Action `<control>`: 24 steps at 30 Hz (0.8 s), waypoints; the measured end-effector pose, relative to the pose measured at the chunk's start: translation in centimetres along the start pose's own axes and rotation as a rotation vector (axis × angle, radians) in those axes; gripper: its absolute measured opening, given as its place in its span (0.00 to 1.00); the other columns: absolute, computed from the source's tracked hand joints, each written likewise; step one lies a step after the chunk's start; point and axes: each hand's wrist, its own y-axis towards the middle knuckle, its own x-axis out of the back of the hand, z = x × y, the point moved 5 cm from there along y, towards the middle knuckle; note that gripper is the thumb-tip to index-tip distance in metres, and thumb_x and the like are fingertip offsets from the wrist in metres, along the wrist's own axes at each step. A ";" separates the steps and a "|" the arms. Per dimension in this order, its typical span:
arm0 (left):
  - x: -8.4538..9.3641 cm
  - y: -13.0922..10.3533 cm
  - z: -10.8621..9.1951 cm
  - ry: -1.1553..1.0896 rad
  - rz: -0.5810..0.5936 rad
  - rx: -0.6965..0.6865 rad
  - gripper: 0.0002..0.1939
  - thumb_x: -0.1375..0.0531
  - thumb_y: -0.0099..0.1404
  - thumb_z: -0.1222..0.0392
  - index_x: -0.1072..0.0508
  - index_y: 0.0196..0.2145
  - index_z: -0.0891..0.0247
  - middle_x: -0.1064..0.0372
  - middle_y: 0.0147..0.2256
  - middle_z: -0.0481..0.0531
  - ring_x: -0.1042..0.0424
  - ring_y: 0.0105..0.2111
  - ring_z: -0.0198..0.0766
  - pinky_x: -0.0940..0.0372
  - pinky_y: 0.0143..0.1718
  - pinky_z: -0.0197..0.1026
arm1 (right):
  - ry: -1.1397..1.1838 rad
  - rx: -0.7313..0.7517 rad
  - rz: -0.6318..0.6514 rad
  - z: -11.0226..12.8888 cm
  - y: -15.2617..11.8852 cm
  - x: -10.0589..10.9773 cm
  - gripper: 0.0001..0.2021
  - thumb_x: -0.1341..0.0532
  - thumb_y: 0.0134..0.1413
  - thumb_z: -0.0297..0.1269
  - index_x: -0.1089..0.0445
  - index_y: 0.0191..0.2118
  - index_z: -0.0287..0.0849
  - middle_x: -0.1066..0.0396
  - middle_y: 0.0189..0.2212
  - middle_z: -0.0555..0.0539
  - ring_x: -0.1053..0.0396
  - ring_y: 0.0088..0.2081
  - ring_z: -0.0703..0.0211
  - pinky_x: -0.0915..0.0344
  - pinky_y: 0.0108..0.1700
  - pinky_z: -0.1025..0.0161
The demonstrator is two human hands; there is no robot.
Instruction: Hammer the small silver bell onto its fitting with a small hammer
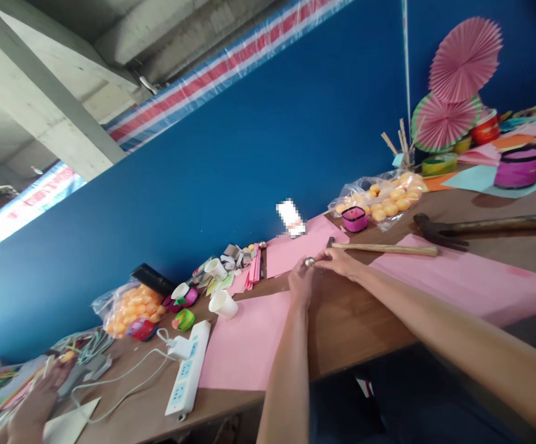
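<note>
And here, low over the table's front stretch, a small silver ball (310, 262) sits right between two hands. The left hand (299, 285) has it grasped at the fingertips; the right hand (344, 264) comes in from the other side, fingertips bunched against it, though whether they grip or only touch, one cannot tell.

Under it all, the table (342, 327), brown and smooth, running slantwise across the view. Just behind the right hand lies a small hammer (388, 248), its handle reaching over a pink sheet (462, 283); beyond that, a larger hammer (499, 223). Over on the left, another sheet of pink paper (244, 351), a white cup (222, 304) tilted at its far corner, and a power strip (187, 373) along its side, white plug seated, cord looping away.

Further out, orange balls fill two clear bags, one at left (136, 308), one at right (390, 200), with a purple box (354, 219) before the latter. At far left, a co-worker's hand (39, 391) is busy at the clutter!

Behind, a deep blue wall (249, 154) spans the room, pink fans (465, 58) standing before it, striped sheeting (230, 65) along its top, and bare concrete (41, 98) overhead.
</note>
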 end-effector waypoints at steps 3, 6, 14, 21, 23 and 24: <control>0.0 -0.1 -0.1 0.000 0.000 -0.001 0.26 0.40 0.53 0.57 0.36 0.52 0.53 0.31 0.45 0.47 0.45 0.55 0.46 0.51 0.56 0.47 | 0.001 -0.005 -0.008 0.0 0.0 0.0 0.09 0.35 0.37 0.33 0.31 0.29 0.37 0.28 0.26 0.49 0.33 0.30 0.61 0.36 0.34 0.65; 0.0 -0.2 -0.1 0.000 0.004 0.005 0.27 0.40 0.52 0.55 0.36 0.51 0.50 0.31 0.45 0.43 0.48 0.56 0.44 0.52 0.57 0.45 | -0.001 -0.005 -0.012 0.1 -0.1 0.0 0.09 0.35 0.37 0.33 0.31 0.29 0.37 0.28 0.26 0.49 0.33 0.30 0.61 0.36 0.34 0.65; -0.1 -0.2 -0.3 0.023 0.009 -0.015 0.27 0.40 0.53 0.54 0.36 0.51 0.54 0.32 0.46 0.47 0.44 0.55 0.47 0.50 0.56 0.47 | -0.019 0.005 -0.049 -0.1 0.0 0.1 0.09 0.36 0.38 0.33 0.31 0.29 0.37 0.29 0.27 0.49 0.33 0.31 0.61 0.37 0.36 0.65; -0.1 -0.1 -0.2 0.018 0.019 -0.011 0.26 0.40 0.55 0.55 0.36 0.52 0.58 0.33 0.47 0.51 0.42 0.53 0.48 0.49 0.55 0.48 | -0.008 0.030 -0.032 0.4 -0.1 0.1 0.07 0.38 0.41 0.35 0.32 0.29 0.37 0.30 0.25 0.49 0.34 0.30 0.62 0.37 0.34 0.65; -0.1 -0.1 0.0 0.014 0.022 -0.003 0.27 0.40 0.55 0.54 0.37 0.53 0.57 0.33 0.47 0.51 0.43 0.54 0.47 0.49 0.55 0.48 | 0.005 0.048 -0.024 0.6 -0.1 0.0 0.07 0.39 0.43 0.35 0.32 0.30 0.37 0.30 0.26 0.49 0.34 0.30 0.63 0.37 0.34 0.65; -0.2 0.0 0.1 0.012 0.022 0.000 0.27 0.41 0.55 0.54 0.37 0.53 0.56 0.33 0.47 0.51 0.43 0.54 0.47 0.50 0.55 0.47 | 0.011 0.057 -0.021 0.6 -0.1 -0.1 0.07 0.40 0.44 0.35 0.32 0.31 0.38 0.30 0.27 0.50 0.34 0.30 0.63 0.37 0.34 0.65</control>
